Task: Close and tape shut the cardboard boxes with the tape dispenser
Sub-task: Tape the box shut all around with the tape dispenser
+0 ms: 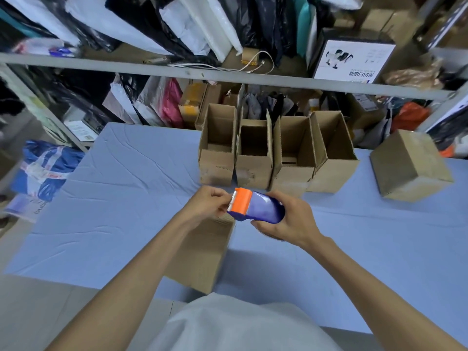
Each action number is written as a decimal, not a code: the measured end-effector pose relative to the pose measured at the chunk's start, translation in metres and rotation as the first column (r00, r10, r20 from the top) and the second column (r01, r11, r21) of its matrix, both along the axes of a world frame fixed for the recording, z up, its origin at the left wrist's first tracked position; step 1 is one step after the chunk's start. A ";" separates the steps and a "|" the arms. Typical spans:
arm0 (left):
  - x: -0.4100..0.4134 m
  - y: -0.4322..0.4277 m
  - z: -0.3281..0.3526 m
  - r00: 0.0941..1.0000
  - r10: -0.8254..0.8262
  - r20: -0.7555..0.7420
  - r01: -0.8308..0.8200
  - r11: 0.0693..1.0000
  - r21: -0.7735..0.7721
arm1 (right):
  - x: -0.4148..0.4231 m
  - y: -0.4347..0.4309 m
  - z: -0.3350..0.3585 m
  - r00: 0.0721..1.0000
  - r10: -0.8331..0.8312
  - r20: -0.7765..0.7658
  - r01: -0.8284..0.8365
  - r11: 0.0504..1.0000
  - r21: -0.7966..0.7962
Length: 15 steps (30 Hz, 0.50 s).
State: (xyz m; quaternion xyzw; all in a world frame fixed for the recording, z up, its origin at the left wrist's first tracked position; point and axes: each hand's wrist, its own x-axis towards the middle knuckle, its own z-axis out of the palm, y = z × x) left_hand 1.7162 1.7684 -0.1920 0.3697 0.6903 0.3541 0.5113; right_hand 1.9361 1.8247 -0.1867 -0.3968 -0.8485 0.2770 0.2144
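Tape dispenser (255, 207) is up off the counter (114, 198), held in mid-air at the middle of the view. It has a blue body and an orange head, toothed edge pointing to 10 o'clock. Right grip (286, 220) has it from the 4 o'clock side, fingers wrapped round the blue body from below, clamped on. Left grip (210, 201) comes in from 9 o'clock, fingers curled, fingertips pinched at the toothed orange end. So the dispenser sits between the 2 grips, touching both. Whether a tape end is in that pinch, I cannot tell.

Under the left forearm, at 7 o'clock from the dispenser, a cardboard box (202, 249) lies on the counter, top closed flat, near the counter's front edge. Up at 12 o'clock, 4 open boxes (254, 153) stand in a row, side by side and touching, flaps up, just beyond the dispenser. At 2 o'clock a closed box (410, 165) sits apart from the row, turned at an angle.

Counter is covered in a pale blue cloth, creased. Behind it at 12 o'clock a metal shelf rack (228, 78) is packed with plastic bags and more cartons. At 9 o'clock, off the counter's edge, lies a blue printed bag (45, 168). At 6 o'clock, the person's white shirt (240, 325) fills the bottom of the view.
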 end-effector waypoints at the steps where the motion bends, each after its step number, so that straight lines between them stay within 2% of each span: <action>1: -0.001 0.001 -0.001 1.000 -0.003 -0.021 0.003 1.000 -0.004 | -0.001 0.002 -0.001 1.000 0.000 -0.012 0.000 1.000 -0.021; 4: -0.002 0.003 -0.005 0.994 -0.002 -0.111 0.003 1.000 0.011 | -0.004 0.007 -0.005 1.000 0.023 -0.017 -0.024 0.999 -0.038; 7: -0.003 0.007 -0.005 0.999 -0.002 -0.050 0.004 0.999 0.035 | -0.006 0.013 -0.007 0.999 0.025 -0.026 -0.026 0.998 -0.064; 11: -0.005 0.013 -0.004 0.995 -0.059 -0.076 0.061 0.998 0.024 | -0.007 0.018 -0.008 0.999 0.026 -0.032 -0.028 0.996 -0.089; 15: -0.004 0.017 -0.006 0.996 0.000 -0.090 0.002 1.000 0.021 | -0.011 0.024 -0.010 0.999 0.034 0.007 -0.033 0.995 -0.090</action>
